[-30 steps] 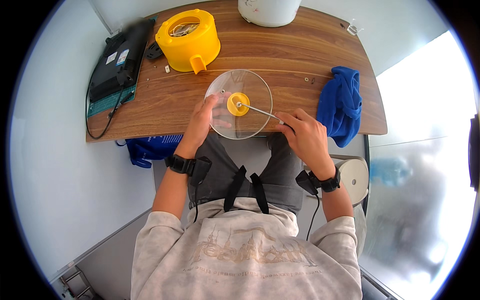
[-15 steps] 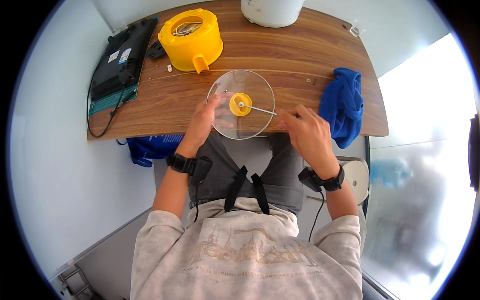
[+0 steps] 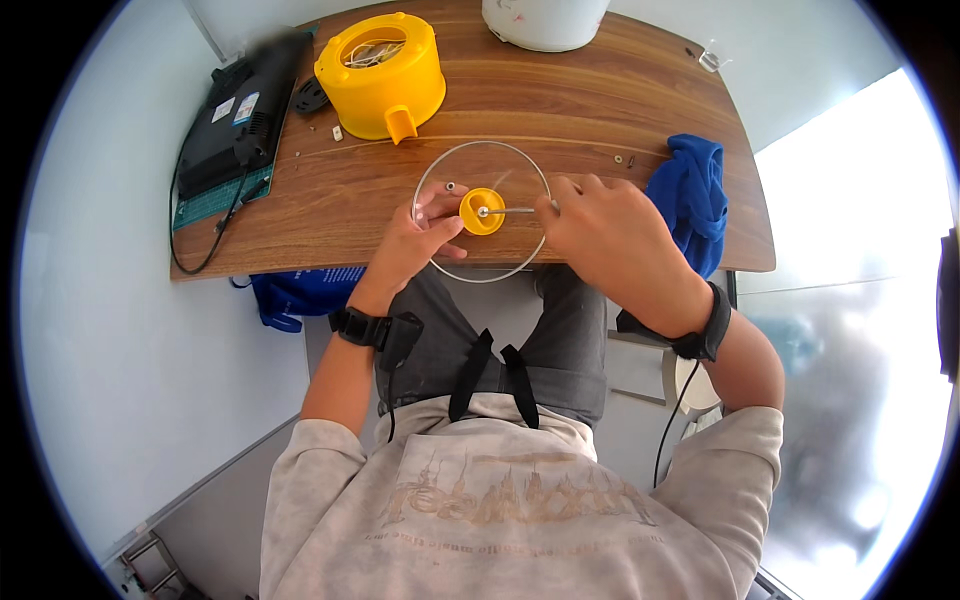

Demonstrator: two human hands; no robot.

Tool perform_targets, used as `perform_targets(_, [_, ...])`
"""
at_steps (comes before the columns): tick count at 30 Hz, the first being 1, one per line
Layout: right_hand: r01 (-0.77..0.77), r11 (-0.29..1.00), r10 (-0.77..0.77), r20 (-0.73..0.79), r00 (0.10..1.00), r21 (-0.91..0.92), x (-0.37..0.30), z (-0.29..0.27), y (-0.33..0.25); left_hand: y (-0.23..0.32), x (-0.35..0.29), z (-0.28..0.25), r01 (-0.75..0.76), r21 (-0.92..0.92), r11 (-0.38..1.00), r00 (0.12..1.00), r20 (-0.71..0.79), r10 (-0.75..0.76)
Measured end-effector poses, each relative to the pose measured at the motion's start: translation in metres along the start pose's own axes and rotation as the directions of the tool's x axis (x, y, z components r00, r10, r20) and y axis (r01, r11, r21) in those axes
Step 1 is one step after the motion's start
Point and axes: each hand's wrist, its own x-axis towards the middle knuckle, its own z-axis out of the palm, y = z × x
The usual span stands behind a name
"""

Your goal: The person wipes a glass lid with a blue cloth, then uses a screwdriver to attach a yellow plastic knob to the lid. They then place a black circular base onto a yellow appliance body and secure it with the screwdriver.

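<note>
Lid overlaps the table edge in the head view, pinched by my left hand; my right hand grips a screwdriver at the yellow knob. Slanted pressure could make it skid, scratching the lid.

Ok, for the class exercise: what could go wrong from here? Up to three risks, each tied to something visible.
The slim metal tool in the right hand meets the middle of the yellow knob; it could slip and scratch the clear lid or jab the left hand close by.

The lid appears to overhang the desk's near edge, so a loose grip might drop it.

Small loose parts near the blue cloth could get lost.
</note>
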Motion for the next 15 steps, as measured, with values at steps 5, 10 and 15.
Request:
perform_targets(5, [0.002,0.998,0.003,-0.081,0.997,0.064,-0.001,-0.001,-0.006,-0.004,0.001,-0.001,-0.024,-0.021,0.999,1.000,0.010,0.024])
perform_targets(10, [-0.074,0.983,0.072,0.023,0.997,0.167,-0.007,-0.001,-0.014,-0.004,0.000,-0.001,-0.011,-0.034,0.999,1.000,0.005,0.011])
perform_targets(15, [-0.251,0.858,0.257,0.049,0.965,0.448,-0.021,0.019,-0.034,-0.004,0.000,0.000,-0.005,-0.040,0.999,1.000,0.008,0.005])
